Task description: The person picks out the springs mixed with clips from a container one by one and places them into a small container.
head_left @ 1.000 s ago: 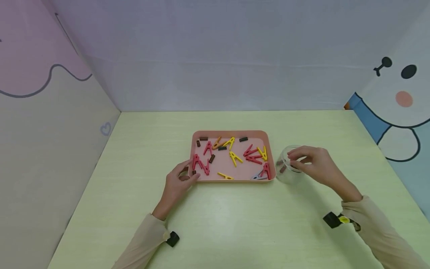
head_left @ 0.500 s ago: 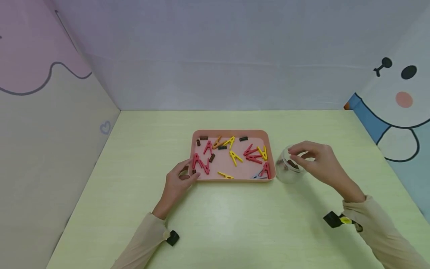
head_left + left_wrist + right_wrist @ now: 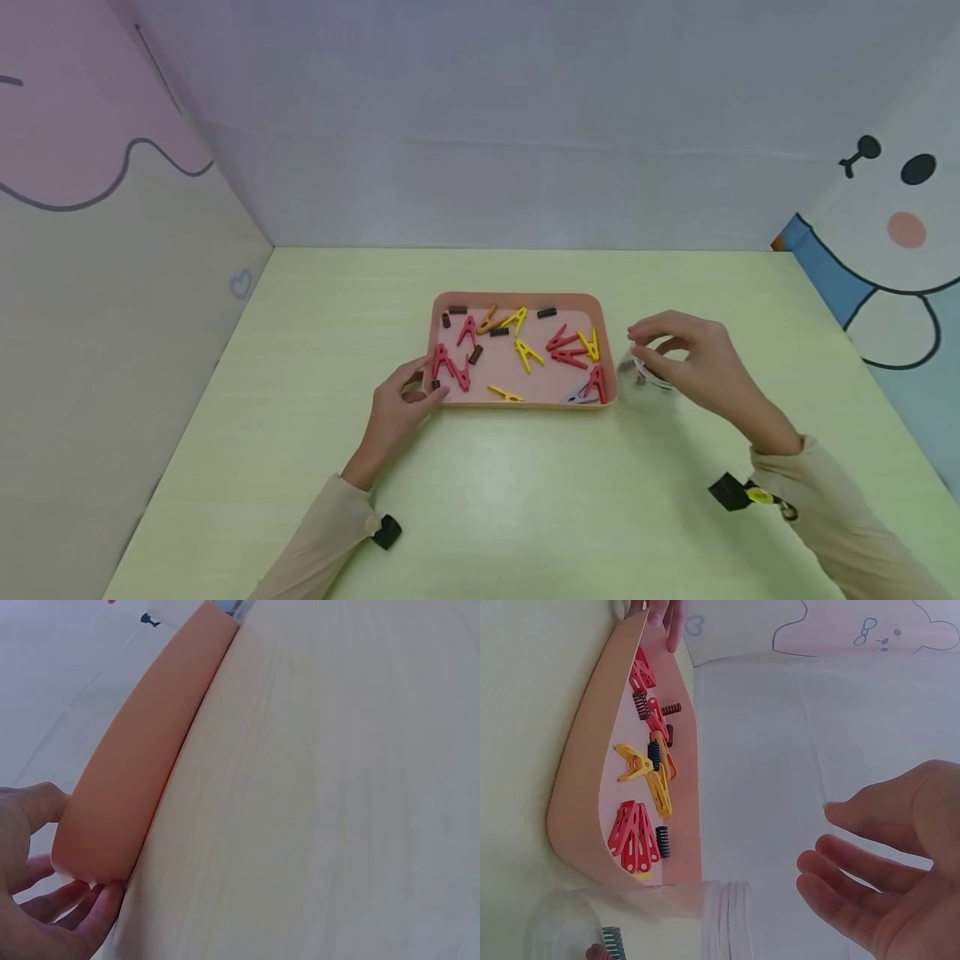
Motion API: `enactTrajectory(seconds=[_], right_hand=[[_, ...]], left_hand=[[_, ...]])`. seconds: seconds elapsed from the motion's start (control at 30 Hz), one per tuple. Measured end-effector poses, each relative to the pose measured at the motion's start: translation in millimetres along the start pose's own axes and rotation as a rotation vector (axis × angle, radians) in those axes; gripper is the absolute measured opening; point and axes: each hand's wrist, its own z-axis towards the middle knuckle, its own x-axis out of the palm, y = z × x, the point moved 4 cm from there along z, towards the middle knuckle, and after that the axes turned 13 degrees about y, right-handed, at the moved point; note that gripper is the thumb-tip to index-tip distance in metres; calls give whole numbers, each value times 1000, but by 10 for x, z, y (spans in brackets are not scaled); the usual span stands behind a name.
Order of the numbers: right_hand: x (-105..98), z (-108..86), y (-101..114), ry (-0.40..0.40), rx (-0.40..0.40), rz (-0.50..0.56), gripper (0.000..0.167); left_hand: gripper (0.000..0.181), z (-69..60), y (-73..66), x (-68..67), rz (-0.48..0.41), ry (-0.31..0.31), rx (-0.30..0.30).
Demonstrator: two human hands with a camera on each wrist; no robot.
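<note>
Left fingers (image 3: 101, 921) grip the tray (image 3: 142, 757), right fingers (image 3: 829, 901) parted, empty, above the jar (image 3: 724, 922)

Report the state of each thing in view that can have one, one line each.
Pink tray, flat on the table, unlidded.
Left hand, gripping the tray's near left corner.
Clear jar, upright, uncapped.
Coil springs, loose: several in the tray, at least one in the jar.
Plastic clips, scattered in the tray.
Right hand, open above the jar, holding nothing visible.
</note>
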Motion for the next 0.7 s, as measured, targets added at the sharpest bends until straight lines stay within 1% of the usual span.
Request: enactTrajectory(seconds=[0.07,0.4,0.63,0.7], right_hand=[[14,21,27,-2,-23,6,17],[137,142,97,5,-56,2,23],[241,223,138,21,-78,23,21],[269,253,150,23,-81,26,20]], left_hand=[[58,1,-1,3,2,1,-5],[58,12,25,2,13,1,-19],[58,4,9,12,22,-5,7],[59,3,16,15,25,-6,2]])
